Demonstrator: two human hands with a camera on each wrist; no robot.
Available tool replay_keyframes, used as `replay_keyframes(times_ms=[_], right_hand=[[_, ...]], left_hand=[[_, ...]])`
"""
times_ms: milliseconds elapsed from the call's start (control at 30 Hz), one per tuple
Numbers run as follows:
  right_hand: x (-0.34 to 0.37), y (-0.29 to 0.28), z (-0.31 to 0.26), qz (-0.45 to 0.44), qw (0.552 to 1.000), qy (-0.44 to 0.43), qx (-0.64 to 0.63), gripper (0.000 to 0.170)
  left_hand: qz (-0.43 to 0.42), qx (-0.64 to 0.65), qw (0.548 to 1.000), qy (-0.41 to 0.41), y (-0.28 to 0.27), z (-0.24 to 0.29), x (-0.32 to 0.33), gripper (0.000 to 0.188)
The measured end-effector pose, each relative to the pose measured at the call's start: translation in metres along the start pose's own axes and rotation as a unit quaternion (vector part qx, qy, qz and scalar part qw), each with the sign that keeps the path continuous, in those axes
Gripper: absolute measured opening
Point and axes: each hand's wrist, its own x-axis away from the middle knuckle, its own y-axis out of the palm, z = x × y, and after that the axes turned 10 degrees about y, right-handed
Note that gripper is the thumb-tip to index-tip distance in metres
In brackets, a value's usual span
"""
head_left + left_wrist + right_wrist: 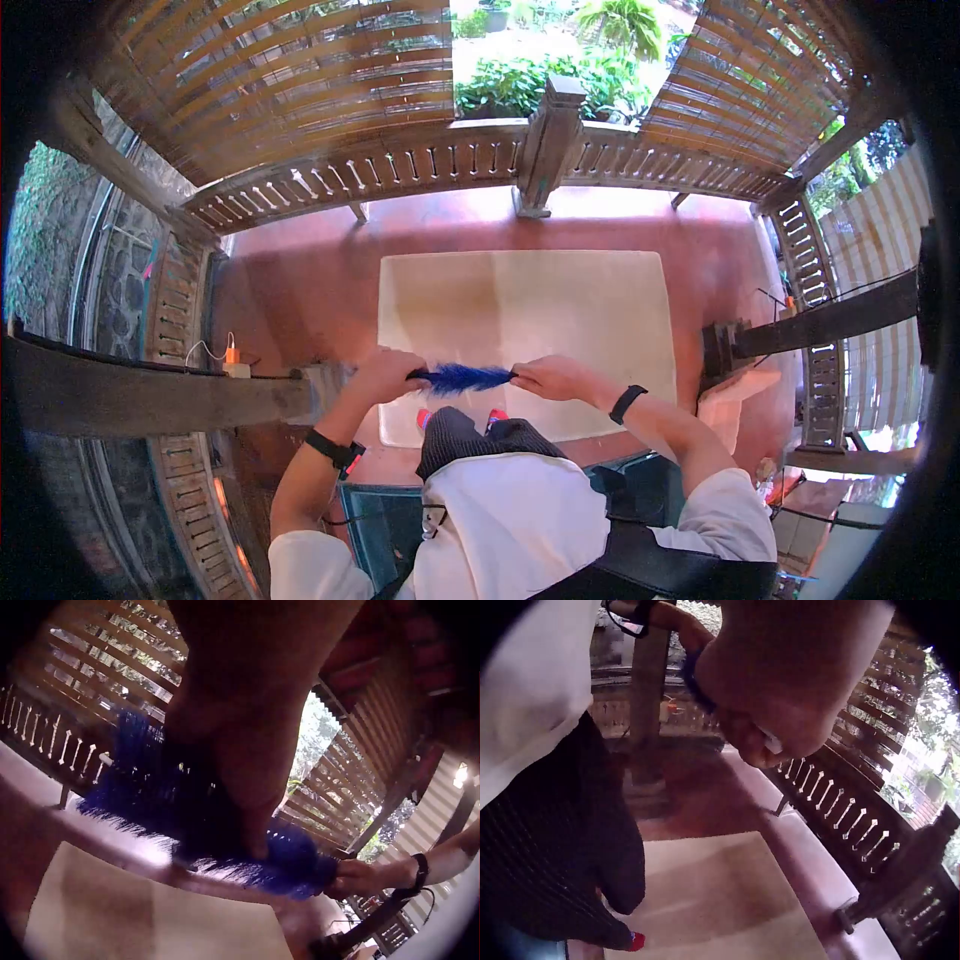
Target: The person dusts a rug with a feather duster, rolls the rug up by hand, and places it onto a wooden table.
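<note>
A blue bristly, feathery strip (462, 377) stretches level between the two hands in front of the lap. My left hand (388, 374) grips its left end with curled fingers. At the other end, the fingers and thumb of my right hand (552, 379) pinch a dark tip. In the left wrist view, the blue bristles (300, 859) spread around the shadowed left hand (232, 750), with the right hand (358, 879) at the far end. The right wrist view has the right hand (772, 712) curled, mostly hiding the blue strip (696, 682).
A pale mat (590, 330) lies on the red floor beyond the knees. Wooden railings (400, 165) and slatted blinds (300, 70) enclose the porch. Wooden posts stand at left and right, and an orange plug (233, 355) sits on the left beam.
</note>
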Motion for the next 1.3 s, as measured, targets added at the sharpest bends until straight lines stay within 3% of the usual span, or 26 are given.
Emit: replay_keyframes(times_ms=[100,200,300,367,400,500,533,600,700,767,800,900,1000,1067,1200,1300], right_hand=[[0.006,-0.007,-0.001,0.011,0.998,-0.018,-0.052,0.035],[-0.007,-0.001,0.011,-0.027,0.998,-0.012,-0.051,0.042],[-0.037,0.007,0.032,-0.084,0.996,0.02,-0.006,0.048],[-0.064,0.016,0.046,-0.099,0.994,0.044,0.004,0.05],[-0.079,0.034,0.068,-0.066,0.997,0.041,0.012,0.051],[-0.132,0.069,0.139,-0.091,0.988,0.122,-0.023,0.052],[-0.152,0.083,0.17,-0.06,0.989,0.132,-0.037,0.051],[-0.186,0.128,0.232,0.004,0.985,0.158,-0.068,0.051],[-0.262,0.178,0.315,-0.013,0.987,0.158,-0.035,0.053],[-0.313,0.212,0.358,0.013,0.995,0.098,-0.006,0.056],[-0.337,0.235,0.379,0.026,0.998,0.062,0.012,0.057],[-0.409,0.306,0.433,0.046,0.996,-0.04,0.057,0.061],[-0.456,0.374,0.477,0.012,0.993,-0.07,0.099,0.063],[-0.471,0.41,0.505,-0.006,0.988,-0.058,0.146,0.064],[-0.483,0.39,0.53,-0.02,0.976,0.124,0.176,0.061],[-0.492,0.399,0.573,0.061,0.97,0.132,0.195,0.063]], left_hand=[[0.056,-0.009,0.998,0.029,0.015,-0.017,-0.009,0.027],[0.018,0.026,0.999,-0.034,0.028,-0.042,-0.021,0.028],[-0.016,0.011,0.999,-0.045,0.04,-0.066,-0.035,0.032],[0.096,0.034,0.994,-0.034,0.053,-0.088,-0.05,0.032],[0.151,0.049,0.987,-0.031,0.065,-0.104,-0.06,0.032],[0.379,0.107,0.91,-0.131,0.128,-0.174,-0.099,0.031],[0.388,0.121,0.898,-0.169,0.159,-0.205,-0.111,0.032],[0.338,0.122,0.911,-0.203,0.224,-0.262,-0.138,0.033],[0.211,0.152,0.939,-0.226,0.34,-0.345,-0.171,0.042],[0.126,0.167,0.946,-0.248,0.409,-0.386,-0.19,0.048],[0.051,0.174,0.946,-0.267,0.451,-0.411,-0.193,0.069],[-0.054,0.224,0.922,-0.312,0.511,-0.437,-0.211,0.087],[-0.048,0.222,0.936,-0.267,0.637,-0.486,-0.2,0.101],[-0.031,0.199,0.936,-0.288,0.659,-0.484,-0.205,0.103],[-0.088,0.227,0.906,-0.345,0.655,-0.462,-0.213,0.107],[0.012,0.182,0.95,-0.253,0.703,-0.486,-0.192,0.103]])
